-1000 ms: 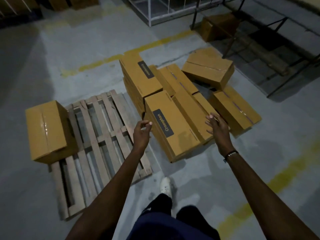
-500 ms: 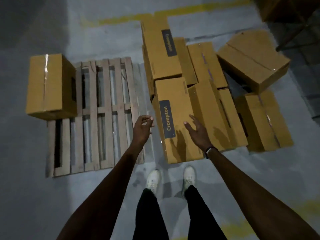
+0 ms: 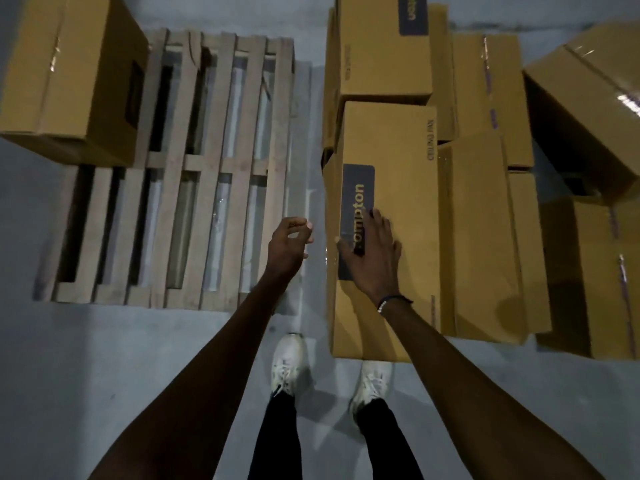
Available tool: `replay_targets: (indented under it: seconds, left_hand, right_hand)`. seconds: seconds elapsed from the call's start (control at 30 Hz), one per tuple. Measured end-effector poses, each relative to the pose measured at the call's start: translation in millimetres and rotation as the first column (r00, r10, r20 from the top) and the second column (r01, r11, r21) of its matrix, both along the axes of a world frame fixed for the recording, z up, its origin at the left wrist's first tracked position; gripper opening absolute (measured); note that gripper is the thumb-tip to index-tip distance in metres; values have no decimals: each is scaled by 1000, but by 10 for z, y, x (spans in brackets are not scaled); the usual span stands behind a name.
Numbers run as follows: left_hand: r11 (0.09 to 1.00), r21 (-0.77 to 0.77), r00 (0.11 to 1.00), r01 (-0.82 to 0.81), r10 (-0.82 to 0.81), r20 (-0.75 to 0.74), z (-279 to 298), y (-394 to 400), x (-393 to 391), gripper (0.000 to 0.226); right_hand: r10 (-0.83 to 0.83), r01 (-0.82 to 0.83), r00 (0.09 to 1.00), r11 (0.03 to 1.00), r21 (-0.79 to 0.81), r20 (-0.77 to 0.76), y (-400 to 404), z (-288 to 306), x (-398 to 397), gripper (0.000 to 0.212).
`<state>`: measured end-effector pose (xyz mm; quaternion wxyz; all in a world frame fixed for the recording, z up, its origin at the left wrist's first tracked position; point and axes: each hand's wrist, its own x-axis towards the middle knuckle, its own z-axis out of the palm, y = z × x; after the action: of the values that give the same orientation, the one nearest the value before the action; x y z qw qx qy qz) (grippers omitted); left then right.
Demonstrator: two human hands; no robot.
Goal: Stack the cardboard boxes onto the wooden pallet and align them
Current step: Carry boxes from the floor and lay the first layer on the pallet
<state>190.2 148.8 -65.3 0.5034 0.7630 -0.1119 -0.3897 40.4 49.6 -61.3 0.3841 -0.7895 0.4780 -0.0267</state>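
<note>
Your right hand (image 3: 372, 252) lies flat on the nearest box (image 3: 388, 216); your left hand (image 3: 289, 245) hovers loosely curled, holding nothing. Stiff, smooth cardboard (probably bulky rather than heavy), so take both long sides, low.

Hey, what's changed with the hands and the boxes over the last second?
The right hand moved left onto the near labelled box and now rests flat on its top, over the dark label; it was hovering off to the right before. The left hand still hangs loosely curled beside that box, holding nothing. The boxes, the pallet and the single box on the pallet have not shifted.
</note>
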Motion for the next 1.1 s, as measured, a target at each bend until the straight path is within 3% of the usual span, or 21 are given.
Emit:
replay_targets:
  seconds: [0.13,0.33,0.57,0.83,0.97,1.1]
  left_hand:
    - [1000,-3,1000,18,-18,15,-320,-44,45,30]
    - [998,4,997,70,-70,25,-535,-58,-9,29]
    - [991,14,991,133,-133,-6,-691,-192,-217,32]
    - [986,62,970,153,-138,-200,-701,-441,-476,58]
    - [980,105,956,168,-136,-262,-744,-586,-629,40]
    - [964,131,928,232,-179,-326,-789,-768,-766,78]
  right_hand:
    - [-21,4,994,989,-151,-111,109,-270,187,92]
    - [-19,-19,989,966,-257,-144,52,-407,21,81]
    - [-58,54,998,984,-168,-20,-282,-235,-406,77]
    - [-108,107,987,994,12,119,-723,-25,-999,74]
    - [-120,109,981,991,82,154,-973,12,-1265,73]
    - [-137,117,973,986,118,185,-1191,-36,-1512,72]
